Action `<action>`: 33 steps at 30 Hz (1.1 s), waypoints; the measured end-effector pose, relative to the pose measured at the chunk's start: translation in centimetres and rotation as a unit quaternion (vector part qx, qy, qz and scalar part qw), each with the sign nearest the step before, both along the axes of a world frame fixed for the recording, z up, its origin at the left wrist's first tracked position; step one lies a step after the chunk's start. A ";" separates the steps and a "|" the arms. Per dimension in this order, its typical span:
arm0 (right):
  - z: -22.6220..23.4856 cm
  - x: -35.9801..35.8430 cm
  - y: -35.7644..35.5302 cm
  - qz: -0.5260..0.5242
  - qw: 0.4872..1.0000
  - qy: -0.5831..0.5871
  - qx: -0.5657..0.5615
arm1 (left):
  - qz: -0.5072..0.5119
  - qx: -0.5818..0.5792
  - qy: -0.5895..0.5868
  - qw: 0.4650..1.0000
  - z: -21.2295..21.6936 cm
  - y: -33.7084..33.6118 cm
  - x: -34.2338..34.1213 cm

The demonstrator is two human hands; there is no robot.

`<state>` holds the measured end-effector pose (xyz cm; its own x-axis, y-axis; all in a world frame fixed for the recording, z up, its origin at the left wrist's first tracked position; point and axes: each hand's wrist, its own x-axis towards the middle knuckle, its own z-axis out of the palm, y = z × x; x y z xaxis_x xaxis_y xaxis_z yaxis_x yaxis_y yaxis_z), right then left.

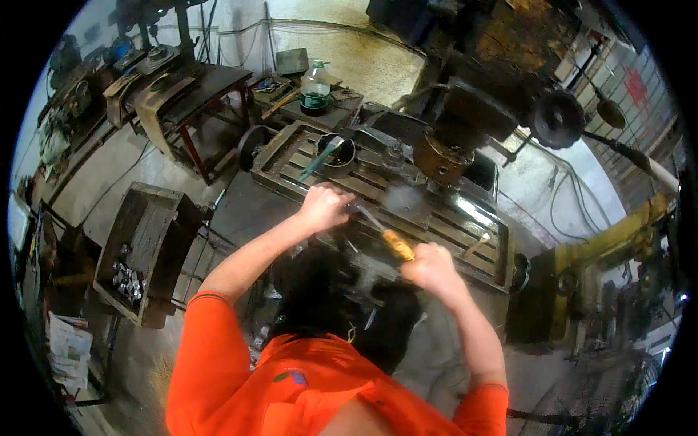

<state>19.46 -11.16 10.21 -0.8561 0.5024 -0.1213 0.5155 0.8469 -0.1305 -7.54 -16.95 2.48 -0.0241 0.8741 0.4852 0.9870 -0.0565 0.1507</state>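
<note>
My right hand (430,267) is closed round the yellow handle of a file-like tool (398,245). Its grey blade slants up and left toward my left hand (325,208), whose fingers are closed by its tip. Whatever they pinch is too small and dark to make out. Both hands are over the near edge of a slotted machine table (291,157). Beyond my left hand, a green-handled brush (321,159) leans across a round metal can (339,164) on that table. A small light-coloured brush or scraper (477,245) lies toward the table's right end.
A wooden box (142,251) with several small metal parts stands at left. A bottle of green liquid (315,91) is on a bench behind. The dark machine head (445,156) hangs over the table, a black handwheel (556,118) to its right. Yellow machinery (603,251) stands at right.
</note>
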 end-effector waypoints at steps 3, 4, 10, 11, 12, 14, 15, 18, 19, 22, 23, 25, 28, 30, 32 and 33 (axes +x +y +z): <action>0.1 -1.7 -0.7 -0.035 0.998 -0.031 -0.035 | -0.002 0.007 0.000 1.000 -0.2 -1.1 -1.0; 1.0 -1.6 -0.9 -0.086 0.994 -0.038 -0.056 | 0.014 -0.014 -0.015 1.000 -0.1 -1.6 -1.2; 0.0 1.5 6.9 -0.285 0.957 0.022 0.042 | -0.022 0.043 -0.068 0.997 0.5 -0.9 -1.3; -1.4 2.0 8.4 -0.264 0.962 0.014 0.061 | -0.029 0.047 -0.065 0.996 0.6 -0.2 -0.8; -3.0 2.5 9.9 -0.245 0.966 0.007 0.079 | -0.037 0.051 -0.061 0.996 0.9 0.5 -0.3; -1.4 0.3 7.8 -0.280 0.959 0.018 0.046 | -0.031 0.047 -0.057 0.997 1.2 0.6 0.0; -1.3 0.6 7.1 -0.238 0.971 0.004 0.014 | -0.033 0.049 -0.060 0.996 1.4 0.8 0.4; -1.0 1.7 5.5 -0.211 0.973 0.024 -0.088 | -0.036 0.041 -0.051 0.997 1.9 1.1 0.6; -2.5 2.9 7.6 -0.210 0.976 0.022 -0.054 | -0.040 0.046 -0.048 0.997 1.7 1.7 0.5; 0.7 2.4 6.2 -0.304 0.939 0.027 -0.157 | -0.053 0.027 -0.053 0.997 2.0 2.6 1.1; 2.0 1.9 4.5 -0.282 0.930 0.021 -0.233 | -0.056 0.026 -0.047 0.997 1.9 2.9 1.3; 1.4 3.2 3.9 -0.234 0.918 0.042 -0.318 | -0.086 0.021 -0.036 0.995 1.3 4.6 2.2; 1.0 5.8 5.7 -0.293 0.919 0.104 -0.243 | -0.115 -0.032 0.017 0.993 2.2 6.9 4.0; 2.0 6.2 4.2 -0.304 0.923 0.108 -0.207 | -0.140 -0.049 0.065 0.987 1.4 9.0 4.5; -0.2 7.8 4.9 -0.267 0.942 0.111 -0.168 | -0.149 -0.093 0.148 0.973 1.4 11.3 5.6; -1.6 8.5 5.1 -0.207 0.957 0.154 -0.131 | -0.159 -0.089 0.164 0.969 0.9 12.2 5.8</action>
